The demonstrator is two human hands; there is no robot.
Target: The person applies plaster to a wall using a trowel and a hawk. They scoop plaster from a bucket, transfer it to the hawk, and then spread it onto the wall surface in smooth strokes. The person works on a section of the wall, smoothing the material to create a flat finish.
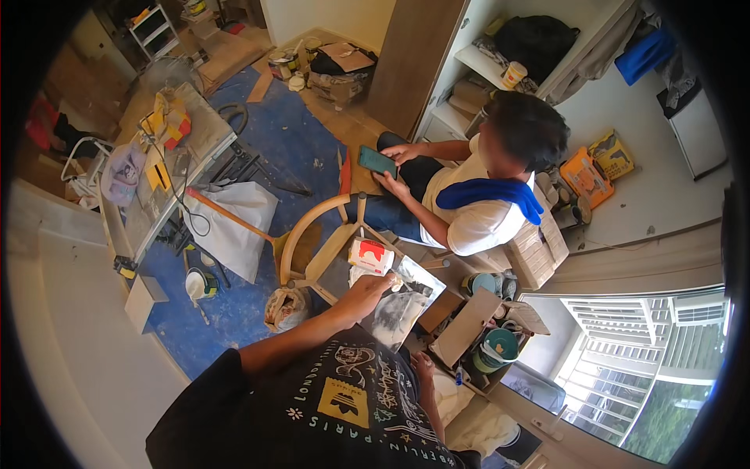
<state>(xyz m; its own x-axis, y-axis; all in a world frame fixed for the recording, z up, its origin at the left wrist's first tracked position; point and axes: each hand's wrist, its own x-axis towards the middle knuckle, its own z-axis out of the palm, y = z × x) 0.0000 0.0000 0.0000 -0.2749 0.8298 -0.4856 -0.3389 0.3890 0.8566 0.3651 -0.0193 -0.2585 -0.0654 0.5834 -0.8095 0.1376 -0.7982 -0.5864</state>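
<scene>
Tile, a glossy grey slab, lies on the chair ahead, likely heavy, stiff, brittle; best gripped by its edges. Left hand fingers curl over its far edge; right hand rests near, grip unclear.

Left hand grips top edge of grey marbled tile; right hand at its lower edge. Seated person nearby holds phone.

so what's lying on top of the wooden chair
A red and white box lies on the wooden chair, and my left hand holds a shiny grey sheet beside it. The sheet covers most of the seat.
</scene>
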